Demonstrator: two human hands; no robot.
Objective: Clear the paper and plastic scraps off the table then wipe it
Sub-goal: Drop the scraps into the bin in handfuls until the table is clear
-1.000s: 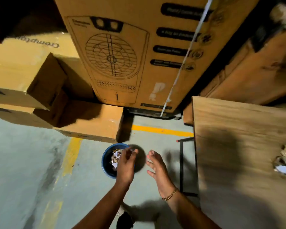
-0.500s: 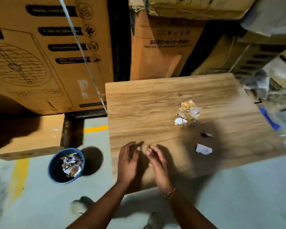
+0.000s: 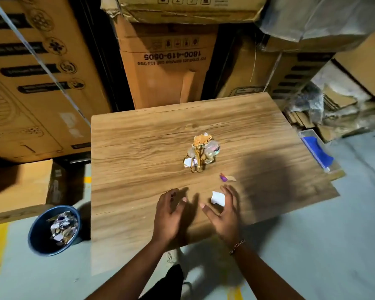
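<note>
The light, flimsy white scrap (image 3: 218, 198) is best pinched at an edge by the open, empty right hand (image 3: 222, 215)

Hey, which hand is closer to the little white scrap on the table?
Right. The right hand frames the white scrap between thumb and fingers; contact is unclear. The left hand is off to the scrap's left, apart from it.
</note>
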